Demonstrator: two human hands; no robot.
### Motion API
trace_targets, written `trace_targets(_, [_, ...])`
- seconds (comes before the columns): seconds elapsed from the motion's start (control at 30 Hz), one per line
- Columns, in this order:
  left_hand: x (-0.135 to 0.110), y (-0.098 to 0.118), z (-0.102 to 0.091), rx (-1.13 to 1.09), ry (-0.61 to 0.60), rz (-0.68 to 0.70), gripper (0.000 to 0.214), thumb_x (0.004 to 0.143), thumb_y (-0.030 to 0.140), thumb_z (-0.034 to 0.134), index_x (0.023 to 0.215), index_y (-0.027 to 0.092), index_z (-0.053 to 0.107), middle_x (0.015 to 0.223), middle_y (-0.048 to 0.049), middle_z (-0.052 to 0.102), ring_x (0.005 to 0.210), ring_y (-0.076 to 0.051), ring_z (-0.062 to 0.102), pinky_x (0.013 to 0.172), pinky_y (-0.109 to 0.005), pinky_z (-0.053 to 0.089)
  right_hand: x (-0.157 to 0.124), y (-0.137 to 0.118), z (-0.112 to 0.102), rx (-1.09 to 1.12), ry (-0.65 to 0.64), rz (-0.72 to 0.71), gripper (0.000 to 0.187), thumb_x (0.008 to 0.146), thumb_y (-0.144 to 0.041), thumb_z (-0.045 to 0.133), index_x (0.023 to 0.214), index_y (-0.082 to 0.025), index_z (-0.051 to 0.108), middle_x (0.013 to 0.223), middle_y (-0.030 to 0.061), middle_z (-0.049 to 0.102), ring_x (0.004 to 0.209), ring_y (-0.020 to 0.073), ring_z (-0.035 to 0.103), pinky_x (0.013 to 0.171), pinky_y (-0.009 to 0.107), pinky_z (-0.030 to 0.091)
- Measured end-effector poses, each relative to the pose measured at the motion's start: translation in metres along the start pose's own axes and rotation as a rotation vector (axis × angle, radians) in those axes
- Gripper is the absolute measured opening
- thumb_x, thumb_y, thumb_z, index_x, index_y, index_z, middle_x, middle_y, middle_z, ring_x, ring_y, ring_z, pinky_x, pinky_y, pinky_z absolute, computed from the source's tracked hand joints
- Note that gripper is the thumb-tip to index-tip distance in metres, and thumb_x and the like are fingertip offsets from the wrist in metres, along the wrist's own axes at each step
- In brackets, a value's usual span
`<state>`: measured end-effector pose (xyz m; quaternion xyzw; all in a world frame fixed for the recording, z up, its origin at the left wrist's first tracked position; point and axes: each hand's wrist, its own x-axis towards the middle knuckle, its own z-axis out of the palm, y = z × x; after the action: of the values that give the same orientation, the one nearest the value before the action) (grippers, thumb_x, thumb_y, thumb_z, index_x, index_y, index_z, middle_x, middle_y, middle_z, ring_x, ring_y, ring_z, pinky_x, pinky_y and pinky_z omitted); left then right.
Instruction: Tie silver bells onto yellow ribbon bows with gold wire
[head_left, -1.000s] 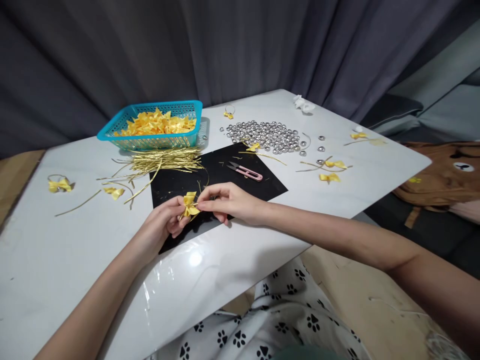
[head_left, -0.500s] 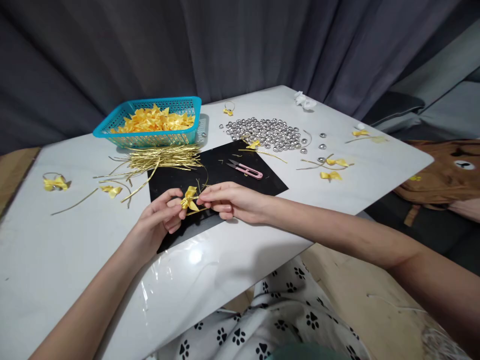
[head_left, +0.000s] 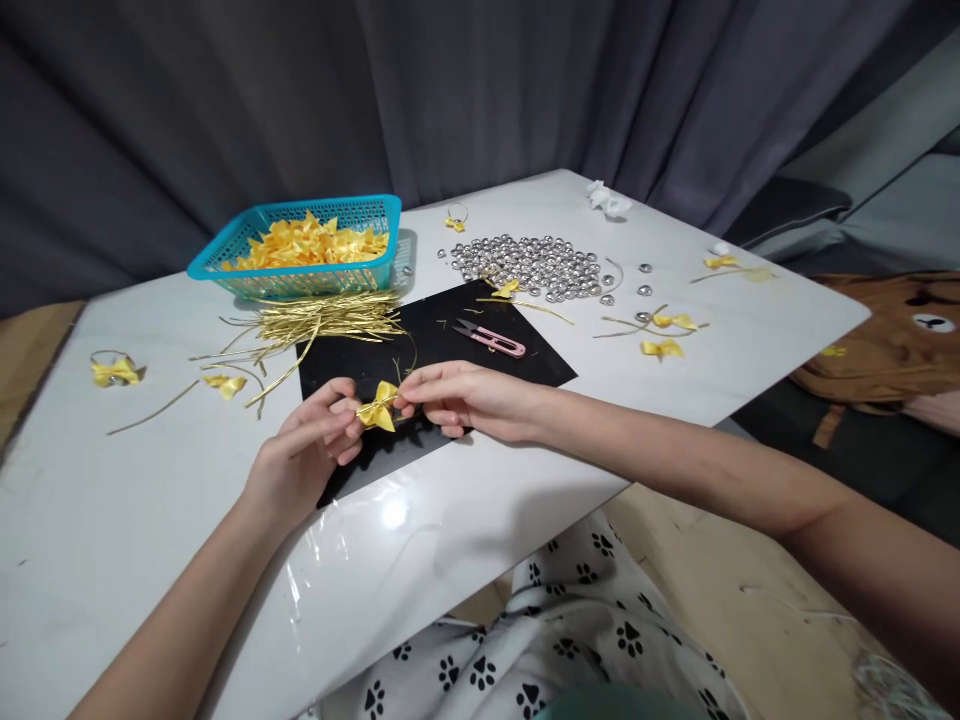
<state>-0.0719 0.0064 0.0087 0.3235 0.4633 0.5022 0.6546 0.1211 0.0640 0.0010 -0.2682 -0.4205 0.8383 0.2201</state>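
Observation:
A yellow ribbon bow [head_left: 381, 408] with a gold tie across its middle is held above the black mat [head_left: 442, 350]. My left hand [head_left: 311, 435] pinches the bow's left side between thumb and fingers. On the other side, my right hand [head_left: 454, 395] is closed with its fingertips at the bow's right end, by the gold tie. Pink thread snips [head_left: 491, 338] lie on the mat beyond my right hand. A bundle of gold twist ties [head_left: 322, 318] rests at the mat's far left edge.
A blue basket [head_left: 292, 285] full of yellow bows stands at the back left. Silver heart-shaped beads [head_left: 532, 265] are heaped behind the mat. Finished-looking bows [head_left: 116, 372] and loose bows [head_left: 662, 348] lie to both sides on the white table [head_left: 525, 470].
The bow has turned between my fingers and now lies more level, its gold tie reaching toward my left fingertips. Both hands stay in nearly the same place.

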Motion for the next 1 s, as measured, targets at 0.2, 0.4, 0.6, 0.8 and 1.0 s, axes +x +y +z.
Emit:
trace_targets(0.2, [0.0, -0.001, -0.001, -0.022, -0.027, -0.016, 0.018, 0.063, 0.014, 0.069, 0.078, 0.016, 0.061, 0.053, 0.0034, 0.05, 0.044, -0.005, 0.039, 0.042, -0.016, 0.038, 0.0, -0.001, -0.005, -0.12, -0.001, 0.042, 0.011, 0.081, -0.015, 0.058, 0.084, -0.013, 0.068, 0.093, 0.0035, 0.066, 0.048, 0.0021, 0.045, 0.042, 0.015, 0.046])
trace_targets(0.4, [0.0, -0.001, -0.001, -0.071, -0.014, 0.015, 0.017, 0.063, 0.013, 0.068, 0.08, 0.015, 0.064, 0.052, 0.002, 0.052, 0.048, -0.008, 0.046, 0.046, -0.016, 0.042, -0.001, -0.01, -0.011, -0.111, -0.09, 0.24, 0.028, 0.094, -0.021, 0.042, 0.09, -0.005, 0.065, 0.095, 0.0081, 0.066, 0.045, 0.0014, 0.044, 0.044, 0.016, 0.051])
trace_targets(0.6, [-0.003, -0.002, 0.0, -0.035, -0.067, 0.009, 0.017, 0.062, 0.015, 0.068, 0.079, 0.016, 0.065, 0.056, -0.0002, 0.055, 0.054, -0.011, 0.052, 0.052, -0.019, 0.047, 0.007, -0.002, -0.01, 0.05, -0.256, 0.266, 0.038, 0.098, -0.04, 0.034, 0.093, -0.012, 0.059, 0.091, 0.0036, 0.064, 0.046, 0.0046, 0.052, 0.044, 0.022, 0.055])
trace_targets(0.8, [-0.006, -0.001, 0.003, 0.021, -0.097, -0.001, 0.012, 0.062, 0.017, 0.068, 0.073, 0.017, 0.063, 0.056, 0.0, 0.055, 0.054, -0.011, 0.054, 0.054, -0.019, 0.046, 0.007, -0.003, -0.007, 0.091, -0.19, 0.217, 0.027, 0.096, -0.034, 0.042, 0.092, -0.013, 0.059, 0.084, -0.0004, 0.062, 0.043, 0.0032, 0.05, 0.039, 0.018, 0.051])
trace_targets(1.0, [-0.008, -0.005, 0.006, 0.106, -0.191, -0.027, 0.013, 0.063, 0.022, 0.07, 0.07, 0.018, 0.061, 0.054, 0.0018, 0.052, 0.049, -0.009, 0.047, 0.048, -0.019, 0.04, 0.008, -0.006, -0.006, 0.151, -0.166, 0.152, 0.026, 0.096, -0.028, 0.042, 0.101, -0.013, 0.063, 0.096, 0.0022, 0.064, 0.044, 0.0001, 0.045, 0.039, 0.013, 0.045])
